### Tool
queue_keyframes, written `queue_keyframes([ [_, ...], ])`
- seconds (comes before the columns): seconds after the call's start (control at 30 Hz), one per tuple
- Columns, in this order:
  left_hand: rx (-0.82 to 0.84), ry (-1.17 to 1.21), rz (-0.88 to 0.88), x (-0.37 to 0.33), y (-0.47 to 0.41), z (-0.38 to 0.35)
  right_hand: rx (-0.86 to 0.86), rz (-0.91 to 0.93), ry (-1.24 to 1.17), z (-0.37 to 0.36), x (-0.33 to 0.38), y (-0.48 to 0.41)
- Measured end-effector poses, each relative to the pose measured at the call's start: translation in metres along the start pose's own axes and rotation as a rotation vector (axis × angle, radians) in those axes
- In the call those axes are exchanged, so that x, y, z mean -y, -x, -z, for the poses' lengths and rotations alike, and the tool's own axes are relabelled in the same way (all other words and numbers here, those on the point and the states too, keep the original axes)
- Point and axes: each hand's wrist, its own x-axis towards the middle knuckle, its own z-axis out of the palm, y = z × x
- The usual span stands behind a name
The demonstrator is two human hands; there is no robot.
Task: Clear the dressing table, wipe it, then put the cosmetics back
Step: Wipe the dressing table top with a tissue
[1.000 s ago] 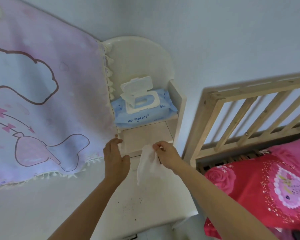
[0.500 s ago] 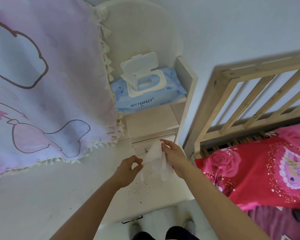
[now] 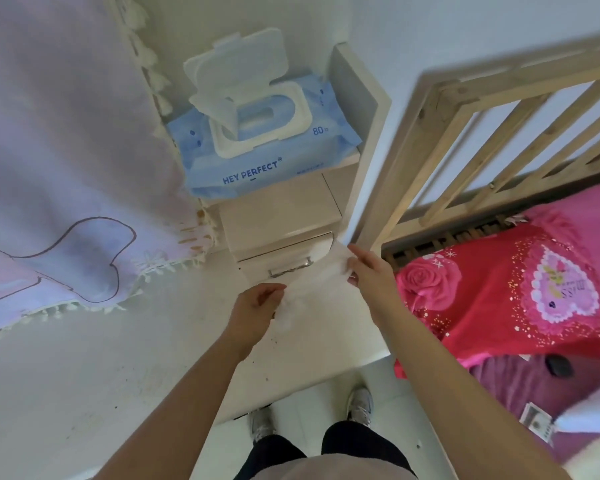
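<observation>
A white wet wipe (image 3: 317,282) is stretched between my two hands above the white dressing table top (image 3: 125,358). My left hand (image 3: 255,311) pinches its lower left part. My right hand (image 3: 369,275) pinches its upper right edge. Dark specks of dirt dot the table top below the wipe. A blue pack of wet wipes (image 3: 257,147) with its white lid flipped open lies on top of the small drawer unit (image 3: 284,220) at the back of the table. No cosmetics are in view.
A pink and lilac cloth (image 3: 59,161) with tassels hangs over the left of the table. A wooden bed frame (image 3: 465,140) and a red flowered quilt (image 3: 499,282) stand right of the table. My shoes (image 3: 361,403) show on the floor below the table edge.
My left hand came off the drawer unit and took hold of the wipe. Both hands have drawn the wipe out between them, and my view has tipped downward.
</observation>
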Motion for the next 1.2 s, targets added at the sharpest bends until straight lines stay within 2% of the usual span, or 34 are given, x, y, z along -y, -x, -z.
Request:
queue_keyframes([
  [0.07,0.068,0.183,0.070,0.002,-0.002,-0.016,-0.061,0.068,-0.100,0.006,0.006,0.004],
  [0.17,0.118,0.214,0.129,0.021,-0.009,-0.039,-0.149,0.167,-0.057,0.013,-0.007,0.008],
  [0.23,0.076,0.084,0.150,0.046,-0.017,-0.051,-0.172,0.209,0.184,0.019,-0.039,0.002],
  [0.33,-0.023,-0.136,0.141,0.083,-0.024,-0.059,-0.092,0.171,0.748,0.029,-0.099,-0.003],
  [0.37,-0.048,-0.181,0.122,0.092,-0.023,-0.060,-0.085,0.163,0.828,0.031,-0.114,-0.002],
  [0.4,-0.072,-0.239,0.091,0.099,-0.022,-0.060,-0.111,0.195,0.865,0.031,-0.126,0.000],
  [0.5,-0.193,-0.458,-0.064,0.114,-0.020,-0.051,-0.219,0.447,0.929,0.020,-0.146,0.005],
  [0.57,-0.262,-0.582,-0.148,0.121,-0.022,-0.041,-0.152,0.569,0.974,0.007,-0.160,0.005],
  [0.7,-0.336,-0.816,-0.178,0.136,-0.039,-0.018,0.035,0.549,1.201,-0.014,-0.195,0.009],
  [0.77,-0.339,-0.902,-0.112,0.141,-0.048,-0.007,0.031,0.622,1.183,-0.010,-0.197,0.000],
  [0.83,-0.338,-0.966,-0.099,0.145,-0.054,-0.001,-0.041,0.661,1.029,-0.005,-0.181,-0.013],
  [0.93,-0.336,-1.067,-0.135,0.150,-0.057,0.000,-0.242,0.582,0.719,-0.003,-0.146,-0.038],
  [1.0,-0.339,-1.088,-0.136,0.152,-0.059,-0.001,-0.322,0.583,0.635,-0.005,-0.133,-0.055],
  [1.13,-0.352,-1.093,-0.148,0.154,-0.060,0.000,-0.107,0.691,0.954,-0.022,-0.150,-0.067],
  [1.2,-0.367,-1.088,-0.182,0.157,-0.059,0.002,-0.052,0.728,0.995,-0.031,-0.161,-0.060],
])
